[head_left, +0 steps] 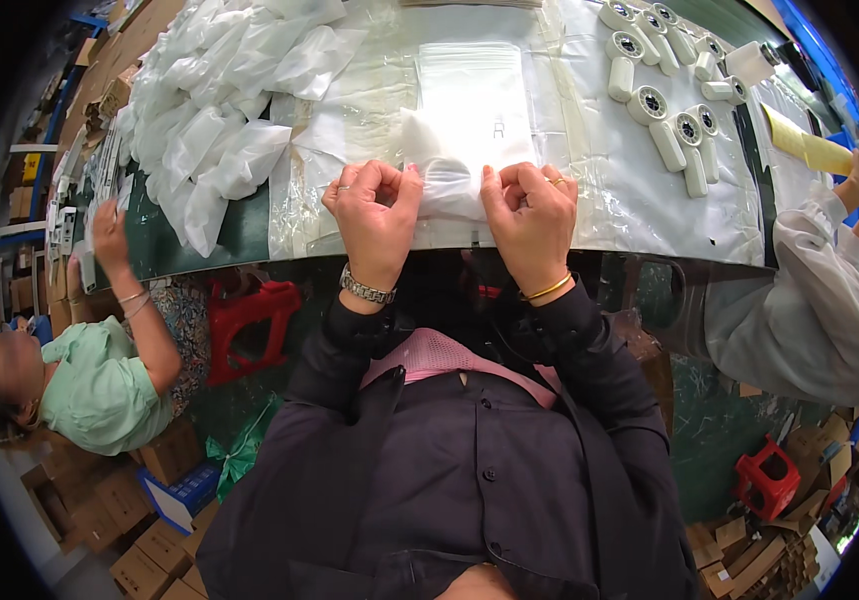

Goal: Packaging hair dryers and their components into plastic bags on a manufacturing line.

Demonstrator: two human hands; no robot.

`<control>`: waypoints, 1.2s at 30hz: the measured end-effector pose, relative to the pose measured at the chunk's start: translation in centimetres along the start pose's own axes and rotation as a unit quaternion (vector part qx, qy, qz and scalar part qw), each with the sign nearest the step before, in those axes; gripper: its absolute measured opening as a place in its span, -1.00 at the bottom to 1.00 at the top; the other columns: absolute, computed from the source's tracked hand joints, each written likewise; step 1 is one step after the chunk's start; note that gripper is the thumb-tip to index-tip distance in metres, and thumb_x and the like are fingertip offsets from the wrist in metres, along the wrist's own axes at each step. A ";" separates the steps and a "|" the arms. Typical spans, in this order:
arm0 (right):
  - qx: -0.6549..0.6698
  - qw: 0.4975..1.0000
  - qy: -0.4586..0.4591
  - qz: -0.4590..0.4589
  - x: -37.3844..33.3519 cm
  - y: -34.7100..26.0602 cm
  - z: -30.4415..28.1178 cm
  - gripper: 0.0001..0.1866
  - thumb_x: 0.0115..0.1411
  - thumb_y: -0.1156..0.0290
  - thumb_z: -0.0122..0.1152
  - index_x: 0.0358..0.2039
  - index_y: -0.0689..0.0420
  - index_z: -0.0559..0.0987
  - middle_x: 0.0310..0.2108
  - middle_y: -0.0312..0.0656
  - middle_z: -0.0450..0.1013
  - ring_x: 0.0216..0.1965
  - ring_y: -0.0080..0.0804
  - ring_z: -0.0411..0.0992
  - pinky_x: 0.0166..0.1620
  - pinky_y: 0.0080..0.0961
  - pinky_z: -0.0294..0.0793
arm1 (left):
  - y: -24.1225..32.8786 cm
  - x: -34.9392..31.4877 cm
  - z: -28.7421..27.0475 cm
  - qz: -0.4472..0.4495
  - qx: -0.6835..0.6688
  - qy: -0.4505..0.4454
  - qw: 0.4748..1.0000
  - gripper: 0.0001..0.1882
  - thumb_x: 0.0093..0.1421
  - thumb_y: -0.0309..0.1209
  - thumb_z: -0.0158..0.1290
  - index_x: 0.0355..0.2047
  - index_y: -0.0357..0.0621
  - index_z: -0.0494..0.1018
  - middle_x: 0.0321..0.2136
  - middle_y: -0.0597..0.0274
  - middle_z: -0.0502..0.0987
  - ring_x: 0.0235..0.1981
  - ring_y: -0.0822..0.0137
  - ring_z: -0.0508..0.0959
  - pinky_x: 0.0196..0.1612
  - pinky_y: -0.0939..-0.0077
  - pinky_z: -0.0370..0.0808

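Note:
My left hand (pixel 377 210) and my right hand (pixel 531 212) pinch opposite sides of a translucent white plastic bag (pixel 449 185) near the table's front edge. Thumbs and forefingers are pressed together on it. What lies inside the bag is hard to make out. Just behind it is a flat stack of white plastic bags (pixel 469 85). To the right lie several white handheld devices with round dark-centred heads (pixel 646 104). A heap of filled translucent bags (pixel 214 130) covers the table at the left.
A co-worker in light green (pixel 99 385) sits at the left by a red stool (pixel 244 330). On the right, another person in a pale top (pixel 799 300) reaches to a yellow roll (pixel 807 145). Cardboard boxes (pixel 124 500) stand at the lower left, another red stool (pixel 769 478) at the lower right.

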State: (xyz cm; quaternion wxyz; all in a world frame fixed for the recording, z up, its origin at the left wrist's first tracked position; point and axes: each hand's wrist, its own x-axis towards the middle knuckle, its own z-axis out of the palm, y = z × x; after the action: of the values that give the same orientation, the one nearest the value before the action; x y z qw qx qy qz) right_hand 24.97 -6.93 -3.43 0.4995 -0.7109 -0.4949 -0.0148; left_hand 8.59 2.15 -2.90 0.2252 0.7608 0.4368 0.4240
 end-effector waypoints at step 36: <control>0.047 0.998 0.022 0.029 -0.5 -0.1 0.2 -0.76 0.34 0.51 0.34 0.00 0.14 0.59 -0.62 -0.47 0.21 -0.54 -0.58 0.14 -0.12 -0.52 0.25 | -6.0 5.8 -8.5 0.060 0.265 0.020 0.962 -0.49 0.23 -0.21 0.34 0.13 -0.09 0.55 -0.05 0.13 0.63 0.01 -0.02 0.56 0.06 0.00 0.51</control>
State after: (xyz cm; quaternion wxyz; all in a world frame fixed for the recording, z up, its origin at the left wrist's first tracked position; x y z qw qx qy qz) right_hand 24.55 -7.07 -3.70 0.5432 -0.7003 -0.4632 0.0077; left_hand 0.10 9.99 0.02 -0.0187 0.8092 0.4917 0.3209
